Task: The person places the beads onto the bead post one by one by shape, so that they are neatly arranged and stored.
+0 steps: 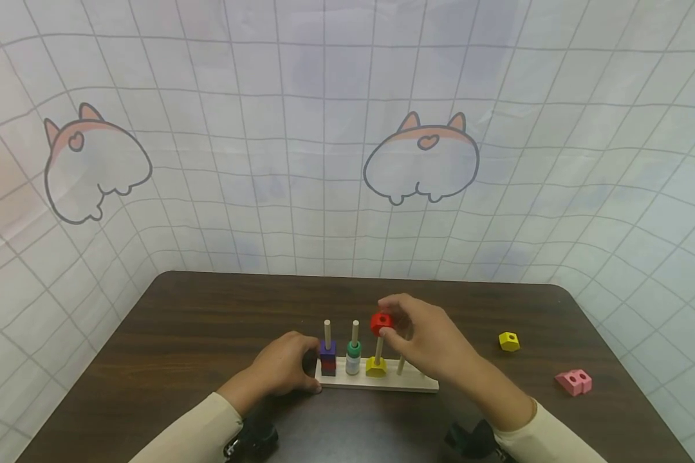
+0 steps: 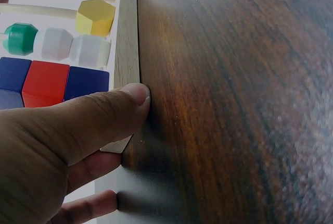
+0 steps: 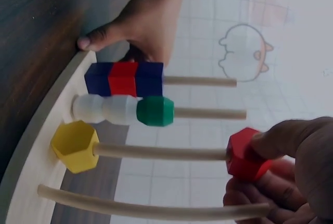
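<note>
A wooden stacking board [image 1: 382,384] with upright pegs stands on the table. At its left end my left hand [image 1: 285,365] grips it, the thumb against the front edge. My right hand [image 1: 431,337] pinches a red hexagonal bead [image 3: 246,153] at the tip of the third peg [image 3: 161,152]. A yellow hexagonal bead [image 3: 75,146] sits at the bottom of that peg. On the first peg are blue, red and blue square beads [image 3: 123,78]. The second holds two white beads [image 3: 104,109] under a green bead [image 3: 155,111]. The fourth peg [image 3: 151,211] is bare.
To the right on the dark wooden table [image 1: 208,308] lie a loose yellow bead [image 1: 509,341] and, nearer the front, pink beads [image 1: 574,382] side by side. A white gridded curtain [image 1: 324,161] with cartoon prints hangs behind and at both sides.
</note>
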